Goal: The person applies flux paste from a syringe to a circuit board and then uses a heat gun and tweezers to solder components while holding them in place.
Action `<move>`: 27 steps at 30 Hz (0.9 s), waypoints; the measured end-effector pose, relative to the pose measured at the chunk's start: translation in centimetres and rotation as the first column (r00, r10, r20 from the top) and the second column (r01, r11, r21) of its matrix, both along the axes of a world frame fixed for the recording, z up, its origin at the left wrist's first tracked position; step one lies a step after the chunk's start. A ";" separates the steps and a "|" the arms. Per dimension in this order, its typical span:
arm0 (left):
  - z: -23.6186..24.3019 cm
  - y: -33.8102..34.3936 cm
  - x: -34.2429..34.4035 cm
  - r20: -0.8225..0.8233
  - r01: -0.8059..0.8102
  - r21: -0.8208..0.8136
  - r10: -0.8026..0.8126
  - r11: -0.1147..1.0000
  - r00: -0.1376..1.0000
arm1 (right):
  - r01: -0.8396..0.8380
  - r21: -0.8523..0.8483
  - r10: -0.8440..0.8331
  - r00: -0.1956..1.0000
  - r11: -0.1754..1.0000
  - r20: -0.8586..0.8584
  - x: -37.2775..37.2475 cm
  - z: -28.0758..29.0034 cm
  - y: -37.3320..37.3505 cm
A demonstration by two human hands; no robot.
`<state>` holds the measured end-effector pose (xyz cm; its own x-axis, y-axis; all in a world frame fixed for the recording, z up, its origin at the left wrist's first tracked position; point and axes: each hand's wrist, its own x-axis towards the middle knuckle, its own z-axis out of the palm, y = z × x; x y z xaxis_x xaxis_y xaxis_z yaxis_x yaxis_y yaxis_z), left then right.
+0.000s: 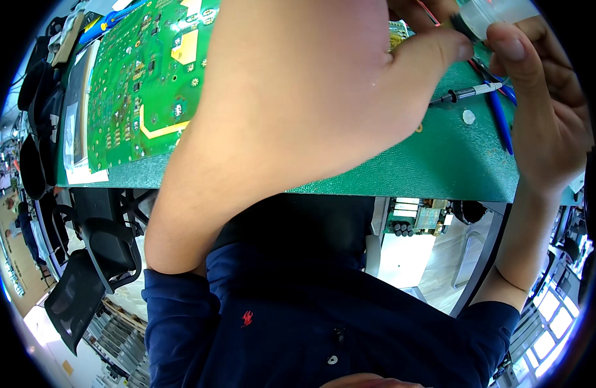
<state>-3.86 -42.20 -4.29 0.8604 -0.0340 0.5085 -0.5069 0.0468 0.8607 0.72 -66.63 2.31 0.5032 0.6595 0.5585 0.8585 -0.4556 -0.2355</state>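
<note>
A translucent whitish bottle (495,14) with a black end (463,28) is in my right hand (547,119), whose thumb and fingers close around it at the upper right. My left hand (401,81) reaches across from the left, its thumb and fingers closed at the black end of the bottle. Its fingertips are partly cut off by the frame's top edge. Below both hands a slim white-and-grey pen-like tool (467,94) rests on the green mat (453,158). Beside it are blue handles (500,126) of a hand tool and a small white disc (468,117).
A large green circuit board (146,84) lies at the left, partly behind my left forearm. Red wire (428,10) shows near my left fingers. A black office chair (94,246) stands left of the table. More circuit boards (418,215) sit below the table edge.
</note>
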 end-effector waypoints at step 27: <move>0.1 1.3 -1.4 0.019 -0.044 -0.012 0.044 0.999 0.999 | -0.009 0.093 0.020 0.993 0.996 -0.116 -1.2 0.4 2.9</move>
<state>-5.23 -40.88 -4.17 0.8508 0.0096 0.5253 -0.5253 0.0340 0.8502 -0.48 -63.71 2.66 0.5593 0.6158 0.5550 0.8290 -0.4149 -0.3751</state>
